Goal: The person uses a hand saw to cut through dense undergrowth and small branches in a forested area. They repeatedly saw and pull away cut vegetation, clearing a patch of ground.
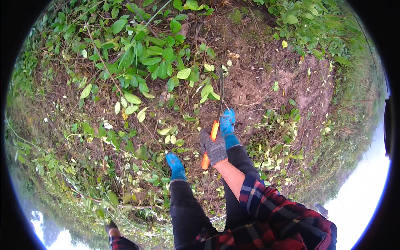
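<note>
My right hand [215, 145], in a grey knitted glove with an orange cuff, grips the orange handle [214, 129] of a sickle. Its long, slightly curved dark blade [221, 93] points away from me over the ground, near a few pale leaves. At the lower left my left hand [111, 227], also gloved and partly blurred, is closed around a leafy stem [113, 198]. The leaves on that stem are smeared by motion. Its fingers are too small to make out in detail.
Both my feet, in blue footwear [176, 165], stand on brown soil [259, 78] strewn with cut stems and pale leaves [268, 156]. A leafy green bush [159, 59] grows ahead, its bare branch [103, 59] slanting across. More foliage [315, 25] stands at the far right.
</note>
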A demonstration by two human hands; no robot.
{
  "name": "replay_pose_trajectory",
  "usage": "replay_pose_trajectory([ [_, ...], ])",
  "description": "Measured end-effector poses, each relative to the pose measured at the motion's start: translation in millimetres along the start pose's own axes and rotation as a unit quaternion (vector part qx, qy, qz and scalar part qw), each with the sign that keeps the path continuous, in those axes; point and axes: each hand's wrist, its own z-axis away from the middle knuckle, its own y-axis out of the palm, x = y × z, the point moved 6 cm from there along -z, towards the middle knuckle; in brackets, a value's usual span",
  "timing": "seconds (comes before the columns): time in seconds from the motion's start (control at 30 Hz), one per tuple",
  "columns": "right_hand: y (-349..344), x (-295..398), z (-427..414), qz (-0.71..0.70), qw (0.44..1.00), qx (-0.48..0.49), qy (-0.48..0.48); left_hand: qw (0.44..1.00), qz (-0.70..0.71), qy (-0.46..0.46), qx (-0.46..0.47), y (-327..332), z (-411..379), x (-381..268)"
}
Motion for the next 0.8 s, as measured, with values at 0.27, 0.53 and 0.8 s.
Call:
replay_pose_trajectory([
  [0.27, -19.6, -0.1, -10.1, 0.040, 0.998, -0.034, -0.019, 0.915, 0.159, 0.331, -0.168, -166.3, 129.3, -301.8],
  [0.53, -33.8, 30.0, -25.8, -0.086, 0.992, -0.031, 0.087, 0.565, 0.342, 0.648, -0.378, -450.5, 378.3, -655.6],
  [0.8, -48.1, 50.9, -42.0, -0.045, 0.996, -0.013, 0.079, 0.719, 0.278, 0.614, -0.170, -452.0, 367.9, -746.9],
])
